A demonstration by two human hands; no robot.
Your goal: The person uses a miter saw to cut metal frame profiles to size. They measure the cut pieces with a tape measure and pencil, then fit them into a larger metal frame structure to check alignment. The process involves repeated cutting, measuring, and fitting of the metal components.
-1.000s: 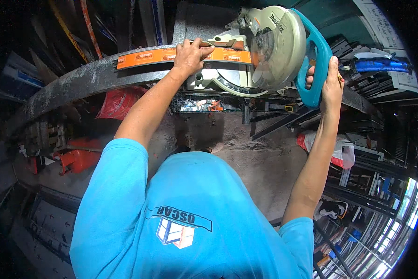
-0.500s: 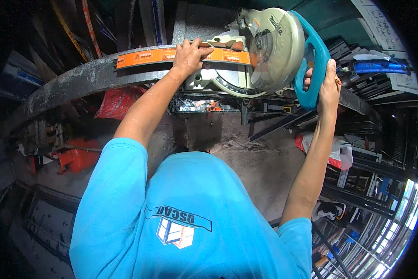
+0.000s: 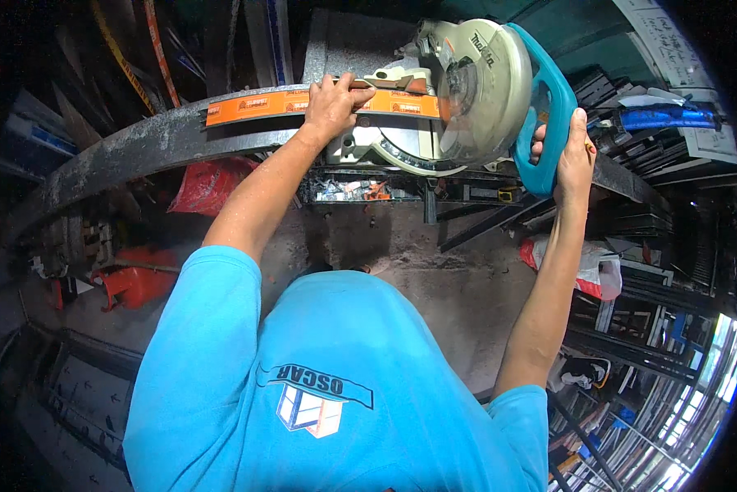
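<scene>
My left hand (image 3: 334, 107) presses an orange-faced metal profile (image 3: 257, 105) against the fence of a miter saw (image 3: 487, 78). Its fingers curl over the profile's upper edge, and the thumb side faces the saw. The profile lies lengthwise along the bench, its right end reaching under the saw's clear guard. My right hand (image 3: 577, 160) is wrapped round the saw's teal loop handle (image 3: 549, 115), right of the guard. Behind the guard the blade shows only partly, so I cannot tell whether it touches the profile.
The saw stands on a long, dusty metal bench (image 3: 139, 164). Long profiles lean behind it at the left. Below hang a red bag (image 3: 208, 184) and a tray of scraps (image 3: 360, 190). Racks of dark bars (image 3: 647, 303) crowd the right, near a red and white bag (image 3: 602, 275).
The saw head and teal handle have come slightly down and toward me, with my right hand still on the handle. My left hand and the profile have hardly shifted.
</scene>
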